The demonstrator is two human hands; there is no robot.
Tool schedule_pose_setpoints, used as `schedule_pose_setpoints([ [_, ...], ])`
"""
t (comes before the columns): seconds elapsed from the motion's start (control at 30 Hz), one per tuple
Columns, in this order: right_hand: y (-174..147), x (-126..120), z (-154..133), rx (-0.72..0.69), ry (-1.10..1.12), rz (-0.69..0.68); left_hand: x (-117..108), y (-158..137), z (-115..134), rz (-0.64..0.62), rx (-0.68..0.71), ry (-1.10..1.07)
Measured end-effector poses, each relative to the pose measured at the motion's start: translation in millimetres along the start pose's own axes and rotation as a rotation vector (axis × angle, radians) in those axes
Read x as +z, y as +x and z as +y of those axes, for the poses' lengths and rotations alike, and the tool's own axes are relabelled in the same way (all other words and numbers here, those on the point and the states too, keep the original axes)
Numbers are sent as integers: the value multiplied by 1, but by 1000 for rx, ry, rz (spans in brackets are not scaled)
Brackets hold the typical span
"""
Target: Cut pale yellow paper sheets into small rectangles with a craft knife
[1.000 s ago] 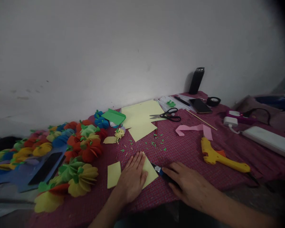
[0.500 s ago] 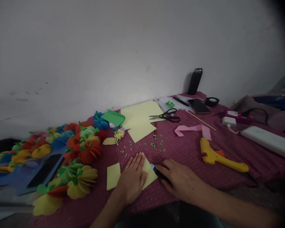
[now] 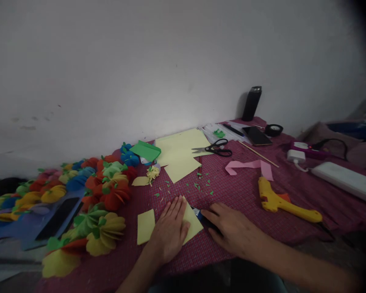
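Observation:
My left hand (image 3: 171, 230) lies flat, fingers stretched, on a folded sheet of pale yellow paper (image 3: 192, 224). It hides the left part of that sheet. Just to the right, my right hand (image 3: 230, 228) is closed around a dark utility knife (image 3: 205, 219), whose pale tip is at the paper's right edge. Most of the knife's body is under my fingers. A smaller yellow paper piece (image 3: 145, 228) lies left of my left hand. Beyond both hands, small green paper scraps (image 3: 198, 186) are strewn over the checked cloth (image 3: 232, 191).
Colourful paper pumpkins (image 3: 110, 191) crowd the left side. Black-handled scissors (image 3: 216, 148) rest on larger yellow sheets (image 3: 179, 144) at the back. To the right are a yellow glue gun (image 3: 280, 202), a pink paper strip (image 3: 247, 165), a phone (image 3: 256, 136), a power strip (image 3: 344, 181) and a black bottle (image 3: 251, 103).
My right hand and the knife have shifted very slightly to the right. My left hand stays flat on the yellow paper.

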State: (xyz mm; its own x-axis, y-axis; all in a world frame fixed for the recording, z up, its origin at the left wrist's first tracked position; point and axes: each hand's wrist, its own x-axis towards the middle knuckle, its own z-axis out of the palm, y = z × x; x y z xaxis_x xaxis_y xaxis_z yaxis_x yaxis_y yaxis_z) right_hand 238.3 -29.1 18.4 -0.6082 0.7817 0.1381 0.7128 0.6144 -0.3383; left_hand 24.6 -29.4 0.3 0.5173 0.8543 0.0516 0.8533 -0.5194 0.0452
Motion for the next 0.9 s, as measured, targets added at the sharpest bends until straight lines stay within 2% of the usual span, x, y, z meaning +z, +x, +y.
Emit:
schedule_pose_setpoints([
  [0.2, 10, 1, -3, -11, 4, -7, 2, 0, 0, -7, -2, 10],
  [0.53, -1, -1, 8, 15, 9, 16, -1, 0, 1, -8, -11, -19],
  [0.9, 17, 0, 3, -8, -20, 28, 1, 0, 0, -16, -11, -12],
])
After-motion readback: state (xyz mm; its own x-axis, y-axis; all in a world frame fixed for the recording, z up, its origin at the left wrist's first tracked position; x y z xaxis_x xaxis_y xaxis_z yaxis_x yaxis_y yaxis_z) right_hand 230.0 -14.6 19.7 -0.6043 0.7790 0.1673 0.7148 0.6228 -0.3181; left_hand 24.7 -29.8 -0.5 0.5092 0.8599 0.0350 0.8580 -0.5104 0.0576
